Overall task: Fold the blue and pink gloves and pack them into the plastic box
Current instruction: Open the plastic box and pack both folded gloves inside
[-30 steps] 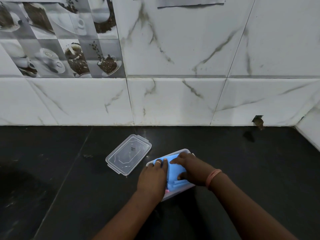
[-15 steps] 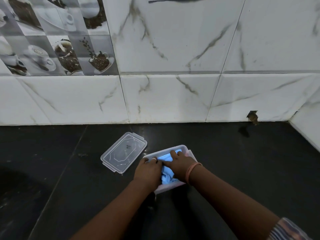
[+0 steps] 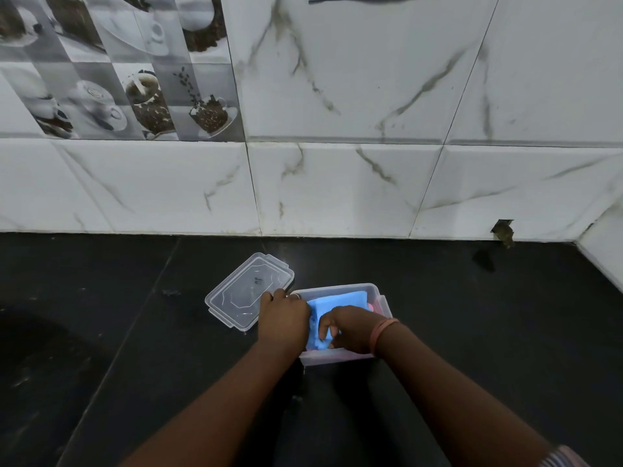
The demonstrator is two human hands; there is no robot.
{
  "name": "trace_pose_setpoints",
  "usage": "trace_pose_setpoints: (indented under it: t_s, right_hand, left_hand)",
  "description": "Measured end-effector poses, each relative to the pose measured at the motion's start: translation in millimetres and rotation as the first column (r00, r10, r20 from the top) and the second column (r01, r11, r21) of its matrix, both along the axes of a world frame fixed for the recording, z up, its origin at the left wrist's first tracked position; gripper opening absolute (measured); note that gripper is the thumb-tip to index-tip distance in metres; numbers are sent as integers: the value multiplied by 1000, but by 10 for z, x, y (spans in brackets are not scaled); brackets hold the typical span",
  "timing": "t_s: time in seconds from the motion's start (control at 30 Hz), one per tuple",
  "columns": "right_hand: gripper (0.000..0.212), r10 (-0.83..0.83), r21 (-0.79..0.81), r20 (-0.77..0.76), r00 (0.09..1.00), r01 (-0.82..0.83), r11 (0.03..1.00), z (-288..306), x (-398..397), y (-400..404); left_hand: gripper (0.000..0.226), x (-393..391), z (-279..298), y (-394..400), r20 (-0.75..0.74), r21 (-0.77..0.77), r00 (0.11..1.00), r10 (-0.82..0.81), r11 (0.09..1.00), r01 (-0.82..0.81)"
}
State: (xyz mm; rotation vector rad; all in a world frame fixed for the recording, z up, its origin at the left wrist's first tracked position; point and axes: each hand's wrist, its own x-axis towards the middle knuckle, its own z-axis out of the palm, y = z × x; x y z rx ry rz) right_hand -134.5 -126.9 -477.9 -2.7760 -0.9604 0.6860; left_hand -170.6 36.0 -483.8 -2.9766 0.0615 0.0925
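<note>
Two hands are busy at the clear plastic box (image 3: pixel 382 303) on the black counter (image 3: pixel 472 332). The blue glove (image 3: pixel 340 303) lies folded inside the box, on top. Only a bit of the pink glove (image 3: pixel 371 306) peeks out at the far right side under the blue one. The right hand (image 3: pixel 350 328) has its fingers curled down on the near part of the blue glove and seems to push it in. The left hand (image 3: pixel 283 315) sits at the left edge of the box with its fingers bent, but I cannot tell if it holds the box or just rests there.

So the packing step looks almost done. Next, I think the gloves need a flat press so nothing sticks up over the rim. The clear lid (image 3: pixel 246 291) lies on the counter just beside the box, on the left.

A small dark mark shows on the lid, but it is too tiny to read. I see no brand or label.
</note>
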Motion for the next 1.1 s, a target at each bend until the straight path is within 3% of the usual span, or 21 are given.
trace_pose_setpoints:
  t_s: [0.1, 0.23, 0.33, 0.37, 0.43, 0.5, 0.53, 0.6, 0.67, 0.8, 0.87, 0.9, 0.97, 1.0, 1.03, 1.1]
  right_hand:
    - [42, 27, -117, -16, 999, -29, 993, -50, -1, 139]
    - [33, -79, -81, -8, 997, 78, 994, -99, -16, 220]
    - [33, -89, 50, -49, 995, 91, 995, -86, -37, 99]
    - [32, -131, 113, -65, 989, 137, 984, -71, -40, 41]
    - [25, -257, 273, -53, 965, 262, 926, -50, -8, -64]
    - [25, -364, 381, 10, 931, 333, 862, -38, 40, -112]
    - [31, -366, 371, 50, 929, 323, 871, -25, 63, -112]
    - [50, -274, 220, 110, 955, 246, 944, -19, 95, -72]
    - [66, -218, 88, 125, 968, 208, 974, -70, 90, 3]
    - [60, -262, 160, 173, 950, 235, 959, -167, 31, 61]
    - [44, -441, 371, 89, 893, 381, 847, -157, 22, 44]
    - [33, -557, 485, -34, 830, 500, 717, -134, 21, 34]
    - [18, -615, 573, -476, 628, 752, 325, -48, 3, 6]
    - [25, -527, 489, -701, 481, 862, 135, 16, 3, -27]
    - [38, -428, 353, -844, 323, 936, 11, 91, 15, -84]
    - [62, -309, 163, -942, 134, 984, -72, 209, 65, -246]
  left_hand:
    - [21, 59, -9, -33, -5, 5, 1000, 29, 1000, -29]
    - [21, 126, -37, -33, -59, -54, 998, 9, 998, -12]
    - [27, 160, -46, 70, -52, -392, 998, 30, 919, -48]
    - [26, 156, -48, 138, -46, -600, 993, 109, 792, -115]
    - [18, 127, -83, 313, -76, -875, 907, 415, 408, -260]
    - [14, 101, -195, 488, -161, -937, 677, 718, 103, -332]
    - [14, 80, -267, 541, -239, -920, 562, 792, 0, -391]
    - [37, 53, -437, 601, -424, -823, 350, 835, -194, -534]
    - [63, 28, -551, 631, -533, -733, 250, 808, -294, -613]
    - [65, 57, -738, 760, -507, -747, 333, 795, -213, -629]
    - [50, 95, -780, 903, -499, -739, 403, 767, -135, -660]
    - [42, 105, -790, 978, -504, -732, 424, 753, -112, -672]
    - [32, 121, -809, 1097, -519, -732, 426, 741, -129, -669]
    - [30, 128, -783, 1111, -529, -740, 411, 742, -166, -652]
    - [27, 138, -749, 1101, -542, -751, 394, 742, -218, -623]
    - [23, 175, -629, 1034, -568, -779, 367, 736, -338, -529]
